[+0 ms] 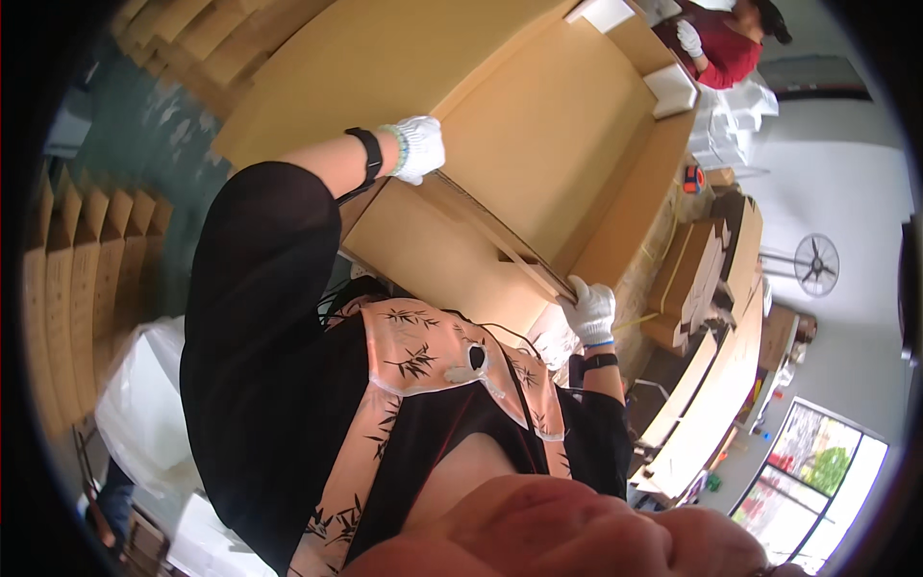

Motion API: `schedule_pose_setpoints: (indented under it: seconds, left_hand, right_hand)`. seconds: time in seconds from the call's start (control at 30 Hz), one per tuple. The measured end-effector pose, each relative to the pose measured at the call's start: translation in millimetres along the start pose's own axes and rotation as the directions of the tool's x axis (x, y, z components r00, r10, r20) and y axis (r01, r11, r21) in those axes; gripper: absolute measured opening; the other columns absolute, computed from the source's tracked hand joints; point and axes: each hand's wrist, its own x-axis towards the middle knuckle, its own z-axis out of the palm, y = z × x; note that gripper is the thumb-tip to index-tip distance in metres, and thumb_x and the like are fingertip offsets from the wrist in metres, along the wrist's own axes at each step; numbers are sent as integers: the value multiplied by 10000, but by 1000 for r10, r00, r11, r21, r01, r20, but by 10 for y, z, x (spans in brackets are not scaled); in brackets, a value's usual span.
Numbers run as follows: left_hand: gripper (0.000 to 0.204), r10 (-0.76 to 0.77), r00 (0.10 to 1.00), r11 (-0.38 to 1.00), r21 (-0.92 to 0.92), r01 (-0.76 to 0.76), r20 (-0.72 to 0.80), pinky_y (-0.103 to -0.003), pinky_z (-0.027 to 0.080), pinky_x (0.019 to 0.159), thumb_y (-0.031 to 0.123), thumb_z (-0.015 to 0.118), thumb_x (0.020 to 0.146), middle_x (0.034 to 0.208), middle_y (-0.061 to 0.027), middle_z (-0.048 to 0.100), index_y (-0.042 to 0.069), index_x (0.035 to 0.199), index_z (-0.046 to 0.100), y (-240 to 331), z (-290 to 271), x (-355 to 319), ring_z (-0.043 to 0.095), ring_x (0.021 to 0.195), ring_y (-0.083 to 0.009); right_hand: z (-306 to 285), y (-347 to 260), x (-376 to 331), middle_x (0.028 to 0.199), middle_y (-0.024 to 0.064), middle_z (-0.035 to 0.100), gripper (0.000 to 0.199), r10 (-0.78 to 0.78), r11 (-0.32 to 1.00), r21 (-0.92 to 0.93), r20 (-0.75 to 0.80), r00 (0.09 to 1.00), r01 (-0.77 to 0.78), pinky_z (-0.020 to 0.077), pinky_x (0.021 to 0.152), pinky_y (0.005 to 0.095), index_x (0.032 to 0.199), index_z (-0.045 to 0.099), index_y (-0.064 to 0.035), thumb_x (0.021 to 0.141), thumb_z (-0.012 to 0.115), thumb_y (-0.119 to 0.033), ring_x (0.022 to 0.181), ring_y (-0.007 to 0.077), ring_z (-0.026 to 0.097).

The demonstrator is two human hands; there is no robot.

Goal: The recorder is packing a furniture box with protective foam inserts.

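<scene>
Both gloved hands on large cardboard box.
Left hand (415, 147) clamped on the cardboard box (538, 135) flap edge; right hand (588, 310) grips its near corner, hands well apart.

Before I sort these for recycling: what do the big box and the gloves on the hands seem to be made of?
The big box looks like corrugated cardboard: matte tan faces, folded flaps, a thin layered edge. The gloves on the left hand and right hand look like white knitted fabric, probably cotton, with ribbed cuffs and coloured trim. The white corner blocks seem to be foam, though that is less sure.
</scene>
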Motion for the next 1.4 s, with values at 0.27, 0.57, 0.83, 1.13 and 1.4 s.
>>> schedule_pose_setpoints:
  seconds: [0.27,0.57,0.83,1.13,1.4]
  left_hand:
    - [128,-248,964,930,257,265,-97,-420,171,1171,238,597,765,858,36,706,228,799,719,28,418,443,644,918,-161]
    - [521,-480,308,803,-269,532,-822,-457,306,1070,283,760,573,1099,-57,550,109,1028,571,2004,843,-908,477,1127,-262]
    - [508,-951,-240,-76,-603,794,-196,-423,329,1017,294,725,635,1128,-67,575,117,1091,587,4810,1682,-2238,480,1133,-277]
    - [542,-650,-738,-710,-490,505,181,-458,207,1154,347,651,778,1343,-129,503,129,1259,530,6542,1721,-2791,373,1334,-286]
    - [484,-285,-958,-831,-508,229,35,-469,409,969,294,698,765,1201,-154,567,115,1192,557,8102,1472,-3636,510,1144,-352]
  right_hand:
    - [188,379,151,584,148,597,309,-166,985,-70,-87,982,160,454,534,468,907,658,-99,711,743,-322,522,362,569]
    - [98,248,350,818,201,684,447,-69,994,-83,-30,997,66,501,651,479,1031,676,-64,797,647,-443,708,389,649]
    - [119,249,367,982,156,690,527,23,993,-117,7,1000,-22,516,746,455,1150,636,-104,874,515,-536,845,372,657]
    - [38,155,589,1057,175,656,550,-358,933,-217,-505,785,286,528,796,418,1229,549,-17,917,538,-470,922,346,645]
    - [-469,-3154,-311,1268,229,550,462,-789,489,383,-191,585,784,394,1031,395,1273,511,46,933,566,-261,1179,352,519]
